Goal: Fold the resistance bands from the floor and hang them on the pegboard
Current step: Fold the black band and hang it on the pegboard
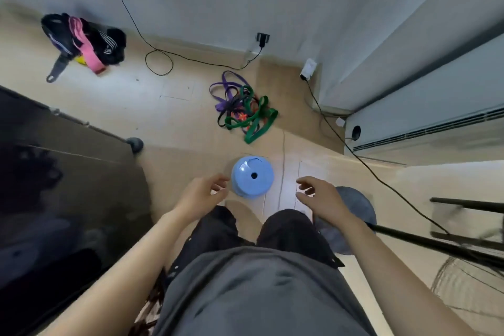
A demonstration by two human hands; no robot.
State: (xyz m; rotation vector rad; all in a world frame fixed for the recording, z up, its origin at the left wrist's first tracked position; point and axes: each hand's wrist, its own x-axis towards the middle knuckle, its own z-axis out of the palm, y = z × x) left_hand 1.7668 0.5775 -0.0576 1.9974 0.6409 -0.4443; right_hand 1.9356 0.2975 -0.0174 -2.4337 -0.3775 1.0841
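Blue stool (252,176) between empty half-open left hand (200,194), right hand (320,195), tangled bands (242,106) beyond

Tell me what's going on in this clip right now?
A person stands over a tiled floor, both hands empty: the left hand and right hand hang open in front of them. The tangled resistance bands, purple, green, black and orange, lie untouched on the floor ahead, beyond a blue stool. No pegboard is in view.

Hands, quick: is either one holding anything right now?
Left hand: open, fingers loosely curled, holding nothing.
Right hand: open, holding nothing.
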